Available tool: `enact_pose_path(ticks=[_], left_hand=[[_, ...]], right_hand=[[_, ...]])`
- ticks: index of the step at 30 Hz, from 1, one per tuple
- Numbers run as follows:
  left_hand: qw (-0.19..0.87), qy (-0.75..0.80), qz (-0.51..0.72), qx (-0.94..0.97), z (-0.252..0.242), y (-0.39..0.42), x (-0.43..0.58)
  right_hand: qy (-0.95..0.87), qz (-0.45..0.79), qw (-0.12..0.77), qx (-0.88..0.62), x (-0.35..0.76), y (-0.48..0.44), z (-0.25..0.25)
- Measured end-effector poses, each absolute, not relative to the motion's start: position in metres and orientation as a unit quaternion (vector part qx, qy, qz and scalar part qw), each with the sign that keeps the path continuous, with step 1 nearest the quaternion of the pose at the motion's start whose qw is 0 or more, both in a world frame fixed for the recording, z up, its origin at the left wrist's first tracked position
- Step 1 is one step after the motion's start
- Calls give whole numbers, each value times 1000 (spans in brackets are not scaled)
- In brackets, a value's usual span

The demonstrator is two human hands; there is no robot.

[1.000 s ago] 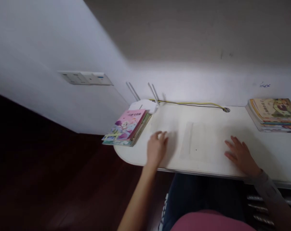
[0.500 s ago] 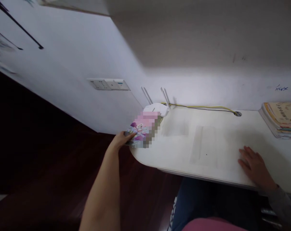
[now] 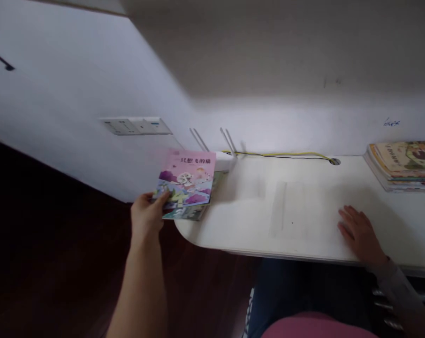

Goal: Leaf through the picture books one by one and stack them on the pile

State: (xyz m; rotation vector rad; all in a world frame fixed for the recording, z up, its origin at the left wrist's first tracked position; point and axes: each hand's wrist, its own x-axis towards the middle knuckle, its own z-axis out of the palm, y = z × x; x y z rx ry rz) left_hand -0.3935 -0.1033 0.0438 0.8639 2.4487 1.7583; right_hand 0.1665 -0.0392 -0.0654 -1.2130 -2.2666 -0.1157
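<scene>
A pink picture book (image 3: 189,178) with purple clouds on its cover is in my left hand (image 3: 147,213), thumb on top and fingers underneath at its lower left corner. Beneath it, another book (image 3: 186,213) with a green cover shows its front edge near the desk's rounded left end. Whether the two books touch is hard to tell. My right hand (image 3: 360,232) rests on the white desk (image 3: 247,230), fingers stretched out and nothing held.
Behind the books stands a white router (image 3: 224,161) with upright antennas. A yellow and black cable (image 3: 286,154) runs along the wall to a round desk hole (image 3: 335,161). Several stacked books (image 3: 402,162) lie at the right. A socket panel (image 3: 135,126) is on the left wall.
My left hand has lifted and shifted the pink book leftward, exposing the green book under it. The whole view has swung a little to the right. My right hand stays on the desk.
</scene>
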Motion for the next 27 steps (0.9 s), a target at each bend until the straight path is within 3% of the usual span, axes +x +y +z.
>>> enact_pose_path(ticks=[3, 8, 11, 14, 19, 23, 27], left_hand=[[125, 717, 630, 270, 41, -100, -336], [316, 598, 654, 340, 12, -91, -175], [376, 576, 597, 414, -8, -89, -100], [313, 575, 503, 564, -20, -87, -77], [31, 643, 304, 702, -38, -79, -111], [23, 607, 220, 763, -56, -82, -131], [41, 604, 231, 762, -64, -91, -134]], right_hand=[[-815, 70, 362, -448, 145, -52, -50], [-730, 432, 413, -330, 98, -77, -30], [-658, 449, 469, -381, 96, -78, -21], [-564, 476, 498, -456, 118, -68, -11], [-481, 576, 455, -479, 155, -53, -1], [-490, 586, 409, -499, 162, -47, -7], [-551, 530, 381, -520, 162, -41, 0]])
